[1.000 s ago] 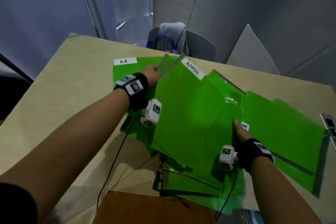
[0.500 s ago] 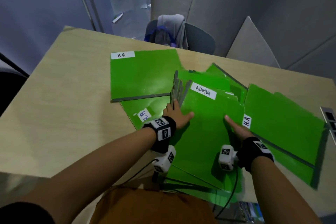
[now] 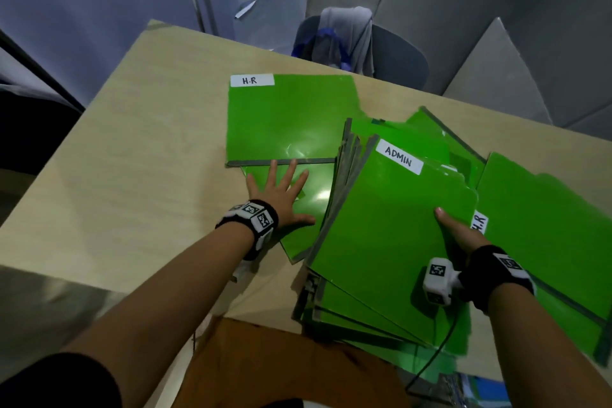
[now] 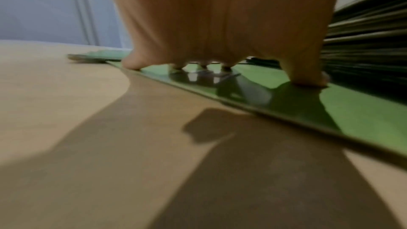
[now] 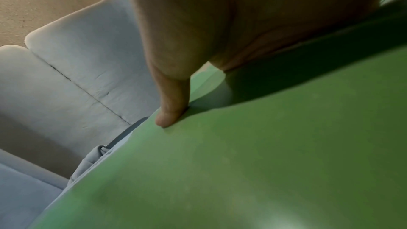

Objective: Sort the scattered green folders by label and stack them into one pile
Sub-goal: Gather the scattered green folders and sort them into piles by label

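Note:
A stack of green folders, its top one labelled ADMIN [image 3: 390, 225], lies tilted over more folders at the table's near edge. My right hand [image 3: 455, 230] holds its right edge, the thumb [image 5: 171, 107] pressing on the top cover [image 5: 242, 163] and the fingers hidden beneath. My left hand [image 3: 281, 189] lies flat with spread fingers on a single green folder [image 3: 314, 189] left of the stack; the left wrist view shows the fingertips [image 4: 132, 62] touching that folder [image 4: 352, 114]. An H.R folder [image 3: 291, 119] lies behind it. Another H.R folder [image 3: 546, 225] lies at the right.
The beige table [image 3: 149, 159] shows bare wood left of the folders. A chair with a grey cloth [image 3: 351, 36] stands behind the far edge. A black cable [image 3: 437, 351] runs from my right wrist over the near folders. Orange-brown fabric [image 3: 281, 364] is below the near edge.
The raised ADMIN stack came down flat onto the pile. My left hand let go of its top edge, slid down its left side, then moved left onto the single folder, covering its label.

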